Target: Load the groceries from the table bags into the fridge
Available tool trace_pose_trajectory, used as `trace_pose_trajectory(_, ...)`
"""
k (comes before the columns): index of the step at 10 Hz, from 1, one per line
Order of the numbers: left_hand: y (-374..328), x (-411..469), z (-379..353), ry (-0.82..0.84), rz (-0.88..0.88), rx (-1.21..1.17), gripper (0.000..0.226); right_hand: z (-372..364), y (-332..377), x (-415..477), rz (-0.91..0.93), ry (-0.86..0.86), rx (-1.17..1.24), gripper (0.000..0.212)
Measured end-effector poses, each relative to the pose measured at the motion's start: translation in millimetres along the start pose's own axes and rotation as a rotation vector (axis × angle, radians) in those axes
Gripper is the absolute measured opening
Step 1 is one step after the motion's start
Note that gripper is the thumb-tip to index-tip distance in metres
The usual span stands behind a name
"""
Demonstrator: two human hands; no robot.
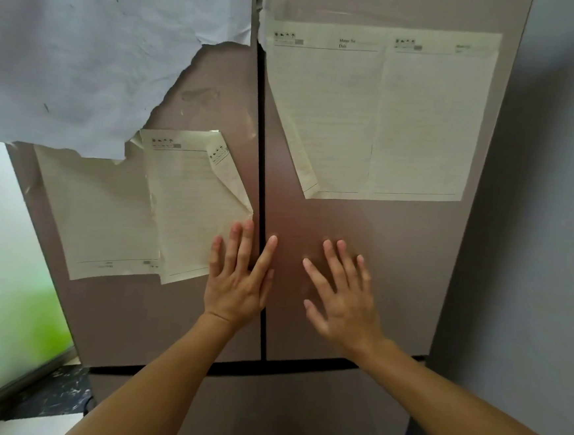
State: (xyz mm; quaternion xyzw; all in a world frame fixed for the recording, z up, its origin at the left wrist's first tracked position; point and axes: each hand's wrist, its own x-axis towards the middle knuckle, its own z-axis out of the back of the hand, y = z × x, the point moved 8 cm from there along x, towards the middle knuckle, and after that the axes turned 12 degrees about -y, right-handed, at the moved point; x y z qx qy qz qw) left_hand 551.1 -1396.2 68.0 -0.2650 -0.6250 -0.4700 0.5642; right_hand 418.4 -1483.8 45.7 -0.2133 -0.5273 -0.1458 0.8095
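Observation:
A tall mauve-grey fridge (395,260) fills the view, its two upper doors shut and meeting at a dark vertical seam. My left hand (239,282) lies flat with straight fingers across that seam, mostly on the left door (199,87). My right hand (341,297) is spread flat against the right door, fingers apart and slightly blurred. Neither hand holds anything. No groceries or bags are in view.
Lined note sheets (383,115) are taped to both doors, and a torn white paper (86,47) covers the upper left. A drawer front (298,407) sits below the doors. A bright window (7,264) is at the left, a grey wall (545,237) at the right.

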Motion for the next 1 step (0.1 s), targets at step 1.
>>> trace_pose_trajectory(1, 1.0, 4.6, 1.9, 0.003, 0.008, -0.016, 0.056, 48.4, -7.1, 34.4, -0.243, -0.088, 0.313, 0.037)
